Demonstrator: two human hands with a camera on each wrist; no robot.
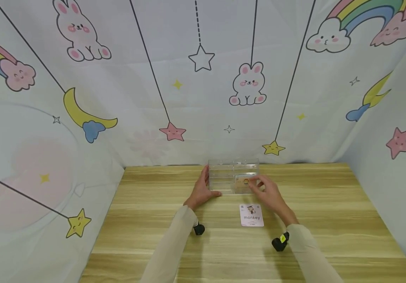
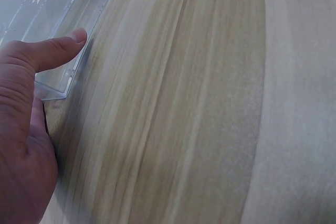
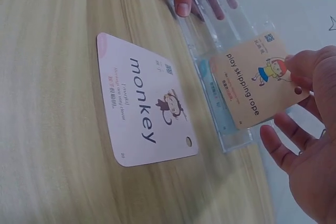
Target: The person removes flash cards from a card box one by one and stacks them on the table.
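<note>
A clear plastic compartment box (image 1: pixel 221 176) stands at the back of the table. My left hand (image 1: pixel 201 191) holds its left end, with the thumb along the front edge and the fingers round the side. At the box's right half, my right hand (image 1: pixel 270 195) pinches an orange "play skipping rope" card (image 3: pixel 251 83) by its edge, thumb over the picture side. The card overlaps a light blue card (image 3: pixel 210 88) in the lower front compartment. In front of the box, a pale pink "monkey" card (image 1: pixel 252 218) lies face up on the table.
The wood-grain table (image 1: pixel 146 236) ends at a white curtain (image 1: pixel 203 106) printed with rabbits, stars and rainbows, close behind the box. Similar fabric hangs at both sides. Small black cameras sit at both wrists.
</note>
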